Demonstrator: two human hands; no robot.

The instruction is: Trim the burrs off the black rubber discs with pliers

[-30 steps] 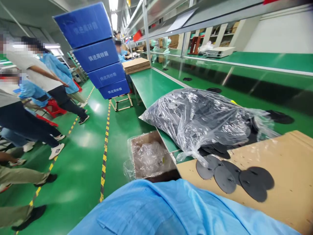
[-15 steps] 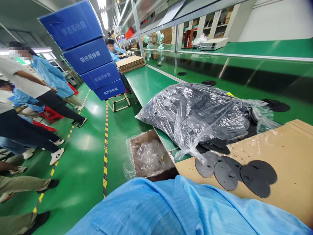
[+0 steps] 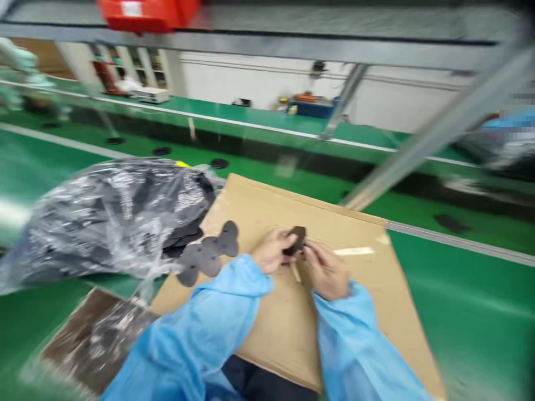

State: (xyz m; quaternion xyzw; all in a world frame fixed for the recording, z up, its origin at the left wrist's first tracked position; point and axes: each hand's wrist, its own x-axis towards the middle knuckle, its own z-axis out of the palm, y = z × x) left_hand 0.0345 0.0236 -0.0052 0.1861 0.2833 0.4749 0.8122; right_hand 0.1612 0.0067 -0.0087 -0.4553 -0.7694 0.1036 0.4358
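Over the cardboard sheet [image 3: 267, 328], my left hand [image 3: 271, 252] is closed on a thin black disc [image 3: 297, 236], which is tilted up between thumb and fingers. My right hand [image 3: 328, 273] is pinched at the disc's lower right edge; blur hides exactly how its fingertips meet it. Just below the hands, a small pale stick-like piece [image 3: 296, 273] shows; I cannot tell whether it is held. Several loose black discs [image 3: 208, 259] lie overlapping to the left of my left hand. A pale strip [image 3: 354, 251] rests on the cardboard beyond my right hand.
A large clear plastic bag [image 3: 112, 217] full of black discs bulges at the left. Below it is an open carton [image 3: 75, 334] with crumpled plastic. A slanted metal post [image 3: 388, 150] rises behind the cardboard, and a red bin [image 3: 146, 14] is at the shelf above.
My view has swung right, from the aisle and stacked blue boxes to the bench. Both hands, out of sight before, now appear with a black disc.
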